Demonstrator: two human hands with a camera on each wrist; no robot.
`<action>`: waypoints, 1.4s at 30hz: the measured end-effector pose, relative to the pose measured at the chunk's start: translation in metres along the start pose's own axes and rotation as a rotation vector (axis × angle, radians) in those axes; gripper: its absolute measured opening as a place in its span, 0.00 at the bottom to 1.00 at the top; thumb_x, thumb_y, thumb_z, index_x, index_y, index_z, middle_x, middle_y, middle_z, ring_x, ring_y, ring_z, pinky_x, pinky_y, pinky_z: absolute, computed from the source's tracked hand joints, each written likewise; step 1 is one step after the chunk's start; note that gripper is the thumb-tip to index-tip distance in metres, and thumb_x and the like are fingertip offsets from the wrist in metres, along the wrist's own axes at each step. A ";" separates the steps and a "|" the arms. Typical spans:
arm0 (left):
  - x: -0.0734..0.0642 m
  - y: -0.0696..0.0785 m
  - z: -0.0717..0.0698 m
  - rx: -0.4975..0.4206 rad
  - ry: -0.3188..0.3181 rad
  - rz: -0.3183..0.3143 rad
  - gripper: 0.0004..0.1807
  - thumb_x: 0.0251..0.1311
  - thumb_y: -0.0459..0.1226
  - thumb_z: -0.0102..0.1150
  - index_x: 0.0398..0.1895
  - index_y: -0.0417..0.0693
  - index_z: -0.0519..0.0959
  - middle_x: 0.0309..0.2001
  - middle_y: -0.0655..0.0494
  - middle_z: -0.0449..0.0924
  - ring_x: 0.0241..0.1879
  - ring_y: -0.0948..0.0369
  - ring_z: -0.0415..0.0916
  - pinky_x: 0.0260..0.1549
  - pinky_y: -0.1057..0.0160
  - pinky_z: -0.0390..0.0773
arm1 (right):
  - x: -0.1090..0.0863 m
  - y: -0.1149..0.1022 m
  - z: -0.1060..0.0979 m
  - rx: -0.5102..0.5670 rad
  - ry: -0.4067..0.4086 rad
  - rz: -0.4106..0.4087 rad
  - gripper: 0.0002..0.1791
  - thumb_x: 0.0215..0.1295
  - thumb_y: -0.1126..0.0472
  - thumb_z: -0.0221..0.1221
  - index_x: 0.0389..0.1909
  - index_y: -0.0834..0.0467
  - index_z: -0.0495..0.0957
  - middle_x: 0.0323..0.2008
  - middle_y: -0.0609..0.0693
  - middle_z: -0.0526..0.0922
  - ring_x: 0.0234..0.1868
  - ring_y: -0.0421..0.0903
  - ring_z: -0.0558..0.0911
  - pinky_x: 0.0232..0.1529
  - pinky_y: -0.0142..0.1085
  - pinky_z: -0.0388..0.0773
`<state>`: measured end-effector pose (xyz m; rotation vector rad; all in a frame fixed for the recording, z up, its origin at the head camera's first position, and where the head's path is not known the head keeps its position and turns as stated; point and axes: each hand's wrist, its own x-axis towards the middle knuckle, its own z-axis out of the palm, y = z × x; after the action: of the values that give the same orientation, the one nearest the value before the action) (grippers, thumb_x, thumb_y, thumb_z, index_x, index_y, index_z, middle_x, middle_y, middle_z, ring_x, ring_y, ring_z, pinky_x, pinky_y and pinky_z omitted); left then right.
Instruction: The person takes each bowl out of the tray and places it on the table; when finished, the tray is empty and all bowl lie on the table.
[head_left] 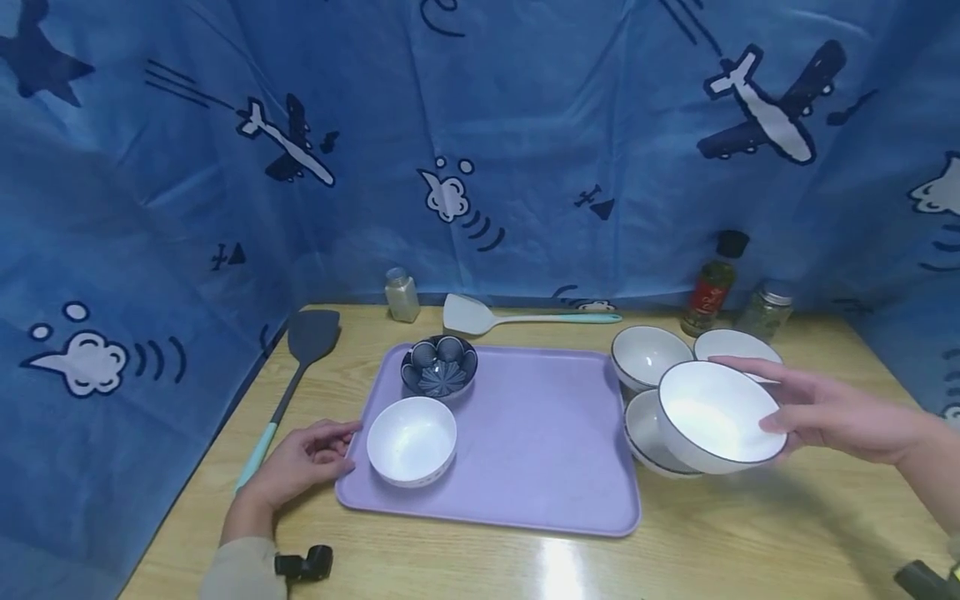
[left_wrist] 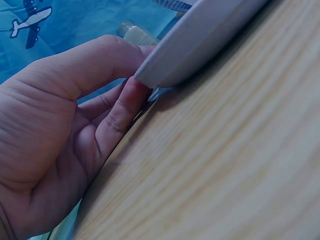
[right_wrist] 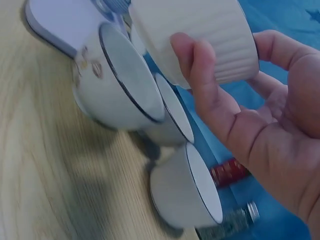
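Note:
My right hand (head_left: 840, 412) holds a white bowl (head_left: 716, 412) with a thin dark rim, its thumb at the rim and its other fingers along the outside. The ribbed outer wall of this bowl (right_wrist: 200, 40) shows in the right wrist view. It is tilted and overlaps the other white bowls in the head view. At the left edge of the lilac tray (head_left: 540, 450), my left hand (head_left: 300, 458) pinches the rim, as the left wrist view shows the fingers (left_wrist: 125, 102) at the tray's edge. On the tray sit a white bowl (head_left: 412, 440) and a dark patterned bowl (head_left: 439, 367).
Right of the tray stand white bowls (head_left: 649, 357), with an oil bottle (head_left: 708, 292) and a lidded jar (head_left: 765, 310) behind. A grey turner (head_left: 300, 358) lies at left. Along the back are a small shaker (head_left: 402, 296) and a pale turner (head_left: 480, 317), before a blue curtain (head_left: 480, 150).

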<state>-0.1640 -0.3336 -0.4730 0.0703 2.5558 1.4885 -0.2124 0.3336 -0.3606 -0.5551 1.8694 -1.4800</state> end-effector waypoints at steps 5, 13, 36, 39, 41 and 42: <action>0.001 -0.002 0.000 -0.015 0.001 0.018 0.34 0.52 0.41 0.75 0.65 0.47 0.77 0.51 0.45 0.75 0.45 0.61 0.76 0.44 0.71 0.80 | -0.011 0.011 -0.018 -0.017 0.012 -0.018 0.40 0.74 0.73 0.43 0.80 0.47 0.42 0.71 0.38 0.46 0.54 0.47 0.79 0.46 0.59 0.82; 0.003 -0.003 0.000 -0.030 -0.006 0.028 0.34 0.52 0.40 0.75 0.64 0.46 0.77 0.52 0.45 0.75 0.44 0.61 0.76 0.44 0.70 0.81 | -0.031 0.036 -0.043 -0.080 0.133 0.094 0.41 0.75 0.69 0.46 0.80 0.37 0.43 0.65 0.28 0.54 0.51 0.48 0.82 0.43 0.56 0.83; 0.003 -0.002 0.001 -0.007 0.003 0.015 0.33 0.52 0.40 0.75 0.64 0.48 0.78 0.50 0.46 0.76 0.44 0.59 0.75 0.42 0.71 0.80 | -0.048 0.080 -0.061 -0.100 0.191 0.101 0.44 0.74 0.70 0.47 0.78 0.29 0.44 0.59 0.16 0.56 0.46 0.47 0.84 0.37 0.49 0.85; 0.002 -0.001 0.001 -0.009 0.001 0.016 0.33 0.52 0.40 0.75 0.64 0.48 0.77 0.50 0.46 0.76 0.44 0.59 0.75 0.42 0.71 0.80 | -0.049 0.087 -0.061 -0.121 0.190 0.079 0.44 0.74 0.71 0.47 0.79 0.33 0.42 0.60 0.15 0.56 0.47 0.43 0.83 0.37 0.47 0.85; 0.002 0.000 0.001 -0.007 0.000 0.015 0.33 0.52 0.40 0.75 0.64 0.48 0.77 0.50 0.46 0.76 0.44 0.59 0.75 0.42 0.71 0.80 | -0.049 0.092 -0.061 -0.135 0.193 0.070 0.44 0.74 0.71 0.48 0.79 0.35 0.42 0.60 0.14 0.56 0.47 0.41 0.82 0.36 0.46 0.85; 0.002 0.000 0.000 -0.007 0.002 0.012 0.33 0.52 0.40 0.75 0.64 0.48 0.77 0.50 0.47 0.76 0.44 0.59 0.75 0.42 0.71 0.80 | -0.049 0.093 -0.061 -0.135 0.193 0.072 0.44 0.74 0.71 0.48 0.80 0.36 0.42 0.60 0.14 0.56 0.46 0.41 0.82 0.36 0.45 0.85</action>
<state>-0.1663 -0.3327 -0.4731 0.0839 2.5562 1.5025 -0.2165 0.4325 -0.4308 -0.4143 2.1276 -1.4101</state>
